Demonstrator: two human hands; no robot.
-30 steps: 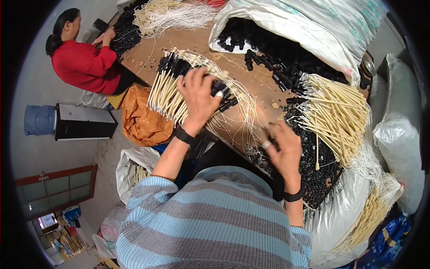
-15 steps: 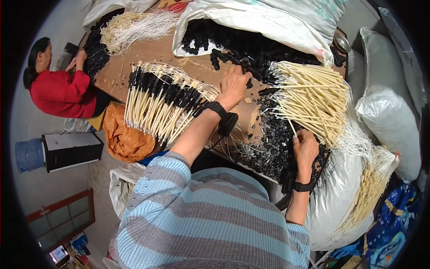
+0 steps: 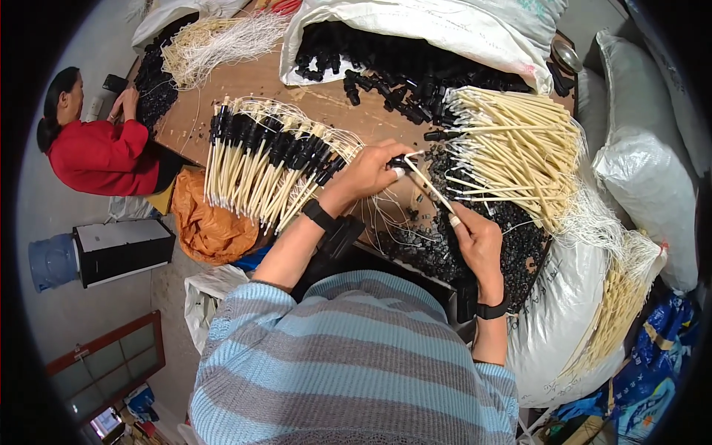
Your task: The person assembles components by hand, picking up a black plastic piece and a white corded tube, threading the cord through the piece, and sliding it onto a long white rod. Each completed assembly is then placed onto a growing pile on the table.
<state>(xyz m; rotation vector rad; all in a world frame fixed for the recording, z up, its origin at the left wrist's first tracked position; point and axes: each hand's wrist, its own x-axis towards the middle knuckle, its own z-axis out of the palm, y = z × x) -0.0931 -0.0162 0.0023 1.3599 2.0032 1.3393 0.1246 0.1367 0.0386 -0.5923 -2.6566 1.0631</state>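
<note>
My left hand (image 3: 368,172) is closed on a small black plastic fitting (image 3: 398,162). A single thin cream-coloured tube (image 3: 430,183) with a white tip slants from that fitting down to my right hand (image 3: 479,241), which pinches its lower end. The tip lies at the fitting; whether it sits inside cannot be told. To the left of my left hand, a row of cream tubes with black fittings (image 3: 274,148) and loose white strings lies on the table (image 3: 326,111). A large pile of cream tubes (image 3: 512,148) lies beyond my right hand.
An open white sack (image 3: 415,22) spills black fittings (image 3: 382,93) at the back. Small black bits (image 3: 512,245) cover the table's near right. Full sacks (image 3: 644,163) stand at the right. A person in red (image 3: 100,159) works at the far left, beside an orange bag (image 3: 208,222).
My left hand has drawn back toward me from the loose fittings with one in its grip. My right hand has lifted a tube from the pile and moved left, bringing its tip to the fitting.
</note>
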